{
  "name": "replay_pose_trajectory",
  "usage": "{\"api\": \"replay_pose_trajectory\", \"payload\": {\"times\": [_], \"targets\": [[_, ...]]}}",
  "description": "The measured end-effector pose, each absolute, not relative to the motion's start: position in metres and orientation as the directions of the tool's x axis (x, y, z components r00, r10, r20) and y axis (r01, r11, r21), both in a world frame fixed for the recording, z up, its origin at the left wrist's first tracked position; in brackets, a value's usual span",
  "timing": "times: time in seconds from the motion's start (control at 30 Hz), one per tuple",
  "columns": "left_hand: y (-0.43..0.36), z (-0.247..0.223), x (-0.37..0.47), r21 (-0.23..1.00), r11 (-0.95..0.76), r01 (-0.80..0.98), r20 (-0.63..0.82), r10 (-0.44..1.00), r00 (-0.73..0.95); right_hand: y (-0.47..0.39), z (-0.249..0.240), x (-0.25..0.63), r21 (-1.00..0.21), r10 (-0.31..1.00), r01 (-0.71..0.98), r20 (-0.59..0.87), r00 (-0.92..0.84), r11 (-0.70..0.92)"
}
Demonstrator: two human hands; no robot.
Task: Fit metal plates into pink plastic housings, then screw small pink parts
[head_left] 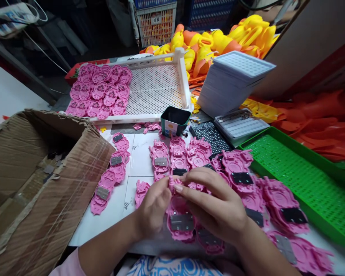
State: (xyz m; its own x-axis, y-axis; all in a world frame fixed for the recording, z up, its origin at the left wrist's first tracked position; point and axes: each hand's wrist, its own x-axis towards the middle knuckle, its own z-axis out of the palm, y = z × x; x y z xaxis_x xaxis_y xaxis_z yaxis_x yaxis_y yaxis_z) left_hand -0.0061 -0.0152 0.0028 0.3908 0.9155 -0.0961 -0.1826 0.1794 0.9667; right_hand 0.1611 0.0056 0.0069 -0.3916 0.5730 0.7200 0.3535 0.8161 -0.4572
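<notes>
Both hands meet at the top end of a pink plastic casing [180, 234] with a grey screwed-on plate, at the near middle of the table. My left hand [153, 207] is closed round the casing's left upper side, its thumb and fingers near a small ridged pink part [172, 185]. From the right, my right hand [218, 203] pinches at the same spot with its fingertips. The fingers hide much of the casing's upper half. Other pink casings with black or grey plates lie around the hands, including a black-plated casing [238, 165] to the right.
An open cardboard box [83, 165] stands at left. Behind are a white crate [158, 82] with stacked pink pieces [99, 90] and a small dark bin [175, 122]. A green tray [304, 184], stacked white trays [230, 84] and yellow-orange toy parts [207, 46] occupy the right and back.
</notes>
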Motion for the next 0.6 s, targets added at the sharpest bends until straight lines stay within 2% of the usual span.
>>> {"api": "replay_pose_trajectory", "payload": {"times": [0.1, 0.27, 0.4, 0.47, 0.53, 0.6], "targets": [[-0.015, 0.001, -0.008, 0.991, 0.105, -0.08, -0.079, 0.955, 0.284, 0.002, 0.007, 0.16, -0.469, 0.566, 0.324, 0.738, -0.367, 0.822], [-0.018, 0.002, -0.01, 0.999, -0.046, 0.007, 0.043, 0.968, 0.247, -0.001, 0.008, 0.156, -0.448, 0.571, 0.387, 0.762, -0.305, 0.806], [-0.018, 0.003, -0.01, 1.0, 0.001, -0.011, 0.002, 0.974, 0.227, -0.002, 0.008, 0.155, -0.36, 0.537, 0.453, 0.763, -0.359, 0.815], [-0.016, 0.004, -0.011, 0.999, -0.039, 0.022, 0.033, 0.973, 0.23, -0.002, 0.007, 0.154, -0.333, 0.53, 0.474, 0.76, -0.376, 0.815], [-0.012, 0.005, -0.012, 0.993, -0.085, 0.077, 0.064, 0.968, 0.242, -0.003, 0.006, 0.154, -0.34, 0.535, 0.469, 0.753, -0.383, 0.815], [-0.007, 0.005, -0.014, 0.997, -0.055, 0.058, 0.039, 0.969, 0.245, -0.003, 0.006, 0.153, -0.39, 0.557, 0.439, 0.745, -0.366, 0.809]]}}
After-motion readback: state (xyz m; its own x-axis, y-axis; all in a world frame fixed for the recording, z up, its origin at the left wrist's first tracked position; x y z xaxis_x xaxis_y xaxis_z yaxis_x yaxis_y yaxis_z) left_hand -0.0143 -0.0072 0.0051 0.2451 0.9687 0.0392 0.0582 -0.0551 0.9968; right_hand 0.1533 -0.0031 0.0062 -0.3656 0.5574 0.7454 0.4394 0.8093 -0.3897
